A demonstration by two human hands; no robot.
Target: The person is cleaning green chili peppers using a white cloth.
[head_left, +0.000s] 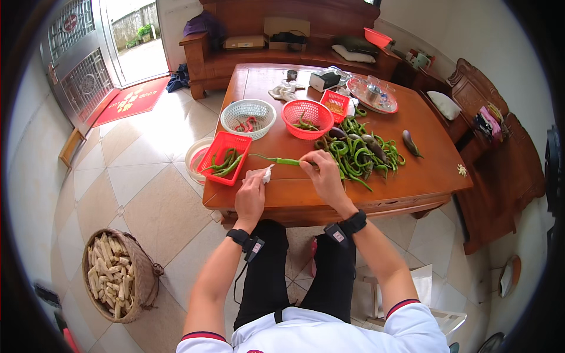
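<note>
My right hand grips a long green chili pepper by one end, its thin tip pointing left above the wooden table. In my left hand is a crumpled white tissue, just below the pepper's tip. Beside that hand, a red rectangular basket contains several green peppers. To the right of my right hand lies a heap of green peppers with some dark eggplants among them.
Farther back stand a white colander with red peppers, a red colander with green peppers, and a small red basket. A tray with glasses is behind the heap. One eggplant lies apart. A woven basket of corncobs stands on the floor.
</note>
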